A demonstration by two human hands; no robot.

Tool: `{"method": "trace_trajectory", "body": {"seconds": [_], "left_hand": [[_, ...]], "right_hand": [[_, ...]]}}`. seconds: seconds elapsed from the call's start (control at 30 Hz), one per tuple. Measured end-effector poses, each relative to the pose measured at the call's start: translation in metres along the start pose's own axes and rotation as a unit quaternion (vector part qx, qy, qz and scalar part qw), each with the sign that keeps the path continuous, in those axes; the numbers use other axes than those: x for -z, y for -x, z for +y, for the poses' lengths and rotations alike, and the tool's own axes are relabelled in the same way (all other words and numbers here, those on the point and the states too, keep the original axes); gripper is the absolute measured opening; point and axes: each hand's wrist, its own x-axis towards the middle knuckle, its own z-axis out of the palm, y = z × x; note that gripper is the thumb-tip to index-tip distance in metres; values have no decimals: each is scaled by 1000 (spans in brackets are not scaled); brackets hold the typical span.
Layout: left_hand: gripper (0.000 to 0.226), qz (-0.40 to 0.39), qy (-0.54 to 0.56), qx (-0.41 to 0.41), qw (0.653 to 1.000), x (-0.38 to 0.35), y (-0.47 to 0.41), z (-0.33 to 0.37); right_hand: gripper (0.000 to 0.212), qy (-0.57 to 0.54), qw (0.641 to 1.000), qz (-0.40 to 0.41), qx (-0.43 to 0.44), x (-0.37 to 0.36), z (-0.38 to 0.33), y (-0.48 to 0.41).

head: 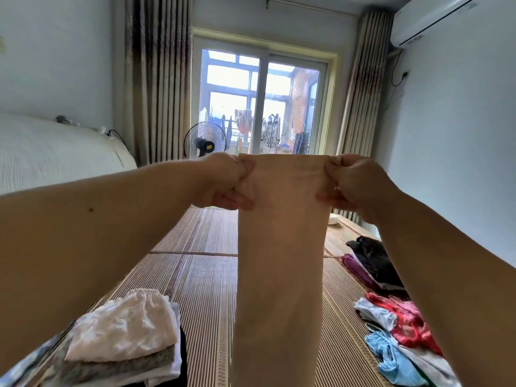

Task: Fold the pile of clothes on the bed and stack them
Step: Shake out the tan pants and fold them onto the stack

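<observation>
Lifted high over the middle of the striped woven-mat bed [201, 275]: a long plain beige fabric garment [279, 261], hanging straight, likely to pull it flat before folding. Left hand [226, 180] and right hand [354, 182] with fingers curled, pinching its top corners. At the near left edge, a folded stack of pale clothes [125, 331]; along the right edge, a loose red, blue and white heap [399, 325], presumably awaiting folding. Garment's lower end cut off; type unclear.
</observation>
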Motion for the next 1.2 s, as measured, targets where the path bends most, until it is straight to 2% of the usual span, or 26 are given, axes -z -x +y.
{"method": "trace_trajectory", "body": {"seconds": [0.1, 0.2, 0.3, 0.4, 0.6, 0.77, 0.83, 1.03, 1.2], "left_hand": [[22, 31, -34, -41, 998, -11, -17, -17], [26, 46, -21, -70, 996, -21, -44, -39], [18, 82, -5, -108, 991, -35, -79, -63], [26, 94, -7, -123, 988, -46, -119, -86], [27, 170, -49, -225, 958, -54, -190, -75], [25, 142, -21, -263, 954, -52, -194, -74], [23, 114, 18, -246, 962, -56, -174, -92], [25, -7, 77, -97, 992, -73, -85, -200], [25, -133, 82, 28, 987, -91, 25, -280]], "right_hand": [[13, -16, 1000, 3, -12, -7, 26, -17], [16, -9, 999, 30, 9, -16, 61, -37], [14, -28, 998, 64, 7, -28, 101, -61], [14, -52, 994, 98, 8, -44, 133, -92], [23, -118, 977, 150, 95, -52, 149, -159], [19, -132, 977, 122, 115, -44, 155, -166], [20, -112, 984, 105, 90, -44, 173, -147], [17, 42, 999, 32, -12, -39, 247, -22], [32, 17, 987, -76, -144, -22, 285, 104]]}}
